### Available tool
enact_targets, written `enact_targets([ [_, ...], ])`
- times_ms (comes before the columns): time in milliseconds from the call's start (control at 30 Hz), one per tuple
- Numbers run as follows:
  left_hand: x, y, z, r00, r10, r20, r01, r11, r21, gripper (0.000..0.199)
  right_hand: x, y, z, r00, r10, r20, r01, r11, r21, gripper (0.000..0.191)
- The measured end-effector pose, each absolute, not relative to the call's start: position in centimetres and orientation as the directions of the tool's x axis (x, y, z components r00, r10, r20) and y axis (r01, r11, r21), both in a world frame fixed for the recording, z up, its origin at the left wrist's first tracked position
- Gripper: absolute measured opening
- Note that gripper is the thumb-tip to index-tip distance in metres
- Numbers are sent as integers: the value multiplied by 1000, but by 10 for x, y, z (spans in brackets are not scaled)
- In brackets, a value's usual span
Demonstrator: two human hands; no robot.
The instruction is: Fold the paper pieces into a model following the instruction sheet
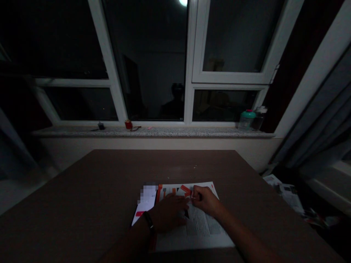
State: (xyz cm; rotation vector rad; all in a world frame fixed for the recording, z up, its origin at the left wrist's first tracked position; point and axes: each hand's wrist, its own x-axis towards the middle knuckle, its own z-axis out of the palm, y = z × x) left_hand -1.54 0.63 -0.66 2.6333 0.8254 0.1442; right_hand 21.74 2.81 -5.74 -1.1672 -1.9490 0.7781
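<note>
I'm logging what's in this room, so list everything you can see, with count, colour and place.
Open page: one, white with orange print, on table
Lit phone: one, white screen, left of page
Table: one, brown, below window
Window frame: one, white, ahead
Sill: one, speckled grey, under window
Bottles: two, one teal-lidded, one clear, sill's right
Small items: one red, one dark, sill's left
Scrap: one, pink, sill
Curtains: two, grey-blue, both sides
Papers: several, mostly white, right of table
Wristband: one, dark, left wrist
Hands: two; left flat on page, right curled above it
</note>
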Motion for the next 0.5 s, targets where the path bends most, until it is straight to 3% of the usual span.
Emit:
enact_targets([
  [267, -15, 7, -7, 826, 564, -22, 534, -768, 354, 63, 218, 20, -58, -455, 855, 248, 354, 429, -831, 21],
  [500, -18, 9, -9, 836, 549, -10, 513, -775, 369, 53, 218, 30, -59, -298, 912, 283, 450, 395, -801, 16],
])
